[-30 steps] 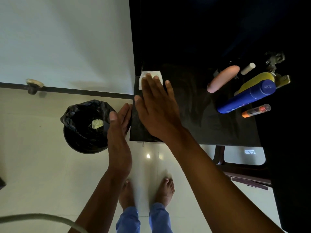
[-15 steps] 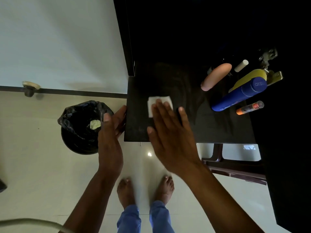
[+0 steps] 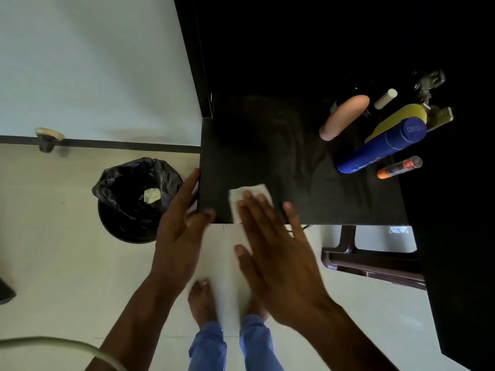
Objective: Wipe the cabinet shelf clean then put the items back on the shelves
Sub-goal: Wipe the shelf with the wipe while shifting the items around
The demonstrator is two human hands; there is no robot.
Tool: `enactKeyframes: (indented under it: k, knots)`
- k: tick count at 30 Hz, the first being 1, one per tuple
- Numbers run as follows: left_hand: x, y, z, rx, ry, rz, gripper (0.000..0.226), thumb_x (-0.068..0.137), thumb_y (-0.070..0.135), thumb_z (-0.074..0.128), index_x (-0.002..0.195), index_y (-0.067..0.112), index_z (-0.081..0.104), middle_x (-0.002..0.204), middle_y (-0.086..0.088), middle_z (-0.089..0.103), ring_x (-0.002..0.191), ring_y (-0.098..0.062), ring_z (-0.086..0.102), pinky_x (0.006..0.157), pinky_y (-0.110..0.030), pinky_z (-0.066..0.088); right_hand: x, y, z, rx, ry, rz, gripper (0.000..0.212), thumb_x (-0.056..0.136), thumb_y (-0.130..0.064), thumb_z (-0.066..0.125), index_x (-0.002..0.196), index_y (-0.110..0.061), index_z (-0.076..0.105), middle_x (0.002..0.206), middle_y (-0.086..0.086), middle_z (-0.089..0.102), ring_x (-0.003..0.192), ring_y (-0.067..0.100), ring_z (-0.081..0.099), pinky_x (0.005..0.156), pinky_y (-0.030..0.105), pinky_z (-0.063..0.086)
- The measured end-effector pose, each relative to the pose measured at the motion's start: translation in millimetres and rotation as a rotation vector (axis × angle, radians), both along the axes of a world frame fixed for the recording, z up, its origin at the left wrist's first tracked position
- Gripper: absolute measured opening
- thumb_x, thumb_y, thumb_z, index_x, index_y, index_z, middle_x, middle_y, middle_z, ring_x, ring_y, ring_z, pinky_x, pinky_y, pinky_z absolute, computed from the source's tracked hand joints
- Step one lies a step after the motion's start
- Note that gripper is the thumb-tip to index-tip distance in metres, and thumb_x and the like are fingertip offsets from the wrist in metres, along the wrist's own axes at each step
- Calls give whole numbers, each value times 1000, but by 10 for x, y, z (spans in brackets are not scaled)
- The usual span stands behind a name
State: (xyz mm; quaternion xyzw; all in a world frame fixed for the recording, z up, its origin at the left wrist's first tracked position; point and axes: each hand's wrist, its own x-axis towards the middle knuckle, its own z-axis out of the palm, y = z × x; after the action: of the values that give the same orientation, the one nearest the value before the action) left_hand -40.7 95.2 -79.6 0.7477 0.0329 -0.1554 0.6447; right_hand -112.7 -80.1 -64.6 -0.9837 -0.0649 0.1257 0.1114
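A dark cabinet shelf juts out in front of me. My right hand lies flat with its fingertips pressing a white tissue at the shelf's front edge. My left hand is cupped below the shelf's front left corner, fingers apart, holding nothing. On the shelf's right side lie a blue spray can, a yellow bottle, a pink tube, a small white stick and an orange pen-shaped item.
A black bin lined with a bag stands on the floor to the left, a crumpled tissue inside. A brown plastic stool sits under the shelf's right side. My bare feet are on the pale tiles.
My right hand has dragged the tissue from the shelf's back left toward the front edge. My left hand stayed cupped at the front left corner.
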Motion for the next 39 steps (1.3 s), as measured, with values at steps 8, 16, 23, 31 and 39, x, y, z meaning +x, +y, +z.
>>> enactKeyframes:
  k: [8,16,23,31,39]
  knots:
    - [360,198,168,705,-358,-586,118,77,32,81,167,23,5,175,3,-5,154,-28,25,104,-31,43,324,-187,-3,-12,-44,-202,66,110,-49,12,166,-15,16,175,2,11,162,18,4,132,49,3]
    - [917,208,429,1039,-407,-898,126,69,56,73,166,21,1,174,3,-4,161,-26,3,127,-48,26,37,192,-61,96,-34,16,65,111,-47,19,167,-16,9,176,1,3,162,16,-2,131,50,8]
    - [927,256,470,991,-382,-884,127,73,42,86,166,30,1,173,19,-8,159,-20,13,125,-43,30,-57,-267,36,14,-71,-292,60,110,-43,21,164,-18,26,172,-1,22,161,12,13,132,47,5]
    - [1018,247,512,896,-279,-863,114,77,2,68,164,42,8,169,30,-5,154,-18,25,103,-32,42,147,439,-125,130,-102,-167,65,108,-40,25,166,-12,13,175,6,7,163,22,-1,131,52,3]
    - [884,214,404,745,-284,-781,100,84,0,63,165,36,16,169,32,1,152,-15,32,109,-40,46,-207,372,-211,79,-130,-107,67,108,-38,33,167,-15,12,176,3,4,163,18,-1,131,51,4]
